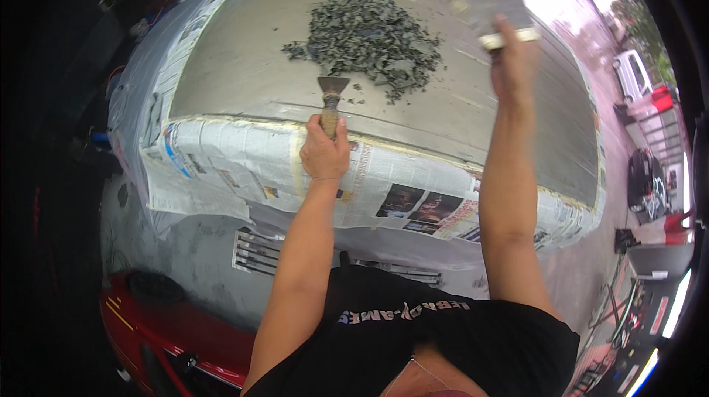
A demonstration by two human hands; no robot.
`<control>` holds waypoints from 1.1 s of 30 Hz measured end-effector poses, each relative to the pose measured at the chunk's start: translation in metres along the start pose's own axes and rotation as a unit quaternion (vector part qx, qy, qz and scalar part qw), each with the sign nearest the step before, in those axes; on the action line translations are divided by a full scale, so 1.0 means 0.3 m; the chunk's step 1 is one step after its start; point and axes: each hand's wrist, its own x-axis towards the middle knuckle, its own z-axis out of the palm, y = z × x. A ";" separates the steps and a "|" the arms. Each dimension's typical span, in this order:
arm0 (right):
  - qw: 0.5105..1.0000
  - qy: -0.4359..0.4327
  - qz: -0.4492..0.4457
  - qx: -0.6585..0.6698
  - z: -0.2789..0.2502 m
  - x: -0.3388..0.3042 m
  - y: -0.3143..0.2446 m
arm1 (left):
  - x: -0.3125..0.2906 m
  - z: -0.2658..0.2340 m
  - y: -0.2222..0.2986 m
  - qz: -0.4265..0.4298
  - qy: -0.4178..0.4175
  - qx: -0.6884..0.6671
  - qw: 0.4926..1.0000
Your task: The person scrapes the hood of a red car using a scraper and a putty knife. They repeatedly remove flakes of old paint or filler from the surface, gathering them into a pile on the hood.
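My left hand [325, 155] grips the handle of a small scraper [334, 85], its dark flared blade pointing at the near edge of a heap of grey paint flakes [373, 39]. The heap lies on a bare, scraped vehicle roof [236, 57], with a few loose chips around it. On the far right of the roof, my right hand [515, 64] is closed around a wide scraper [496, 9] with a broad grey blade and a pale strip along its base. Motion blurs this hand and blade; I cannot tell whether the blade touches the roof.
Newspaper [288, 157] taped along the roof's edge hangs down the near side. Translucent plastic sheeting [136, 83] covers the left side. A red car [177, 330] stands at lower left, with slatted grey parts [255, 253] on the floor. Parked vehicles [631, 76] show at right.
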 end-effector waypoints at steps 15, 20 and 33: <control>0.988 0.062 0.142 0.015 -0.138 -0.187 0.392 | -0.007 -0.013 0.025 -0.066 -0.022 0.039 0.997; 0.990 0.058 0.126 0.027 -0.326 -0.332 0.234 | 0.010 0.004 0.040 -0.025 -0.015 0.037 0.999; 0.977 0.183 0.107 0.027 -0.447 -0.680 0.115 | -0.008 0.004 -0.004 -0.009 -0.034 0.062 0.997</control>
